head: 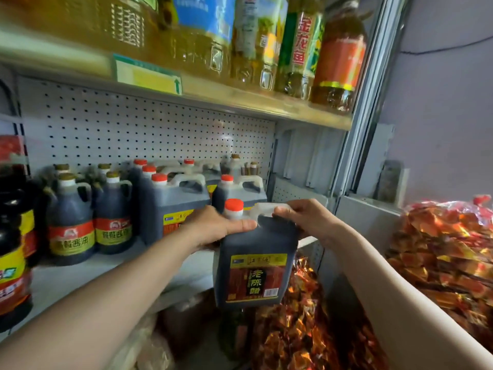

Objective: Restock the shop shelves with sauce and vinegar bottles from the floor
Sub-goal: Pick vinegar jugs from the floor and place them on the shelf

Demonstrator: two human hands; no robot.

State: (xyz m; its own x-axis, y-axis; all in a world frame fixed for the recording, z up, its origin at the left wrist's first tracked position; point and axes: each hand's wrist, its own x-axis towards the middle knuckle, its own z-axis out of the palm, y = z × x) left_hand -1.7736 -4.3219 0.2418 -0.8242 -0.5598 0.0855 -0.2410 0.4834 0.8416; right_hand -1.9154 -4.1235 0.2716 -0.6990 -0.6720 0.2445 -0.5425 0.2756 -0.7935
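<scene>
Jug: a dark vinegar jug [256,263] hangs in mid-air at the centre of the frame, in front of the middle shelf's front edge and apart from the shelf board.
Long axis: close to upright, slightly tilted; the red cap [234,205] points up, the base down, and the yellow-and-red label faces the camera.
Handle: the pale moulded handle [266,208] runs along the top, right of the cap.
Left hand: the left hand [216,227] grips the jug's shoulder just below the cap, thumb lying across the front, fingers wrapped behind.
Right hand: the right hand [298,216] pinches the right end of the handle, fingers curled over it.
Middle shelf: the shelf board [80,276] shows a bare strip along its front, centre-left of the frame, left of the held jug.
Stock behind: matching red-capped jugs [170,209] stand in rows at the back, just beyond the left hand; rounder soy sauce bottles [72,222] stand to their left.
Far left: large dark bottles [13,249] crowd the left edge of the frame.
Upper shelf: oil bottles [298,49] line the shelf above, its front edge [240,100] overhanging the jugs.
Right side: the grey upright post [373,89] bounds the shelving at upper right.
Below and right: shiny red-and-gold snack bags [440,249] are piled lower right and under the jug.
</scene>
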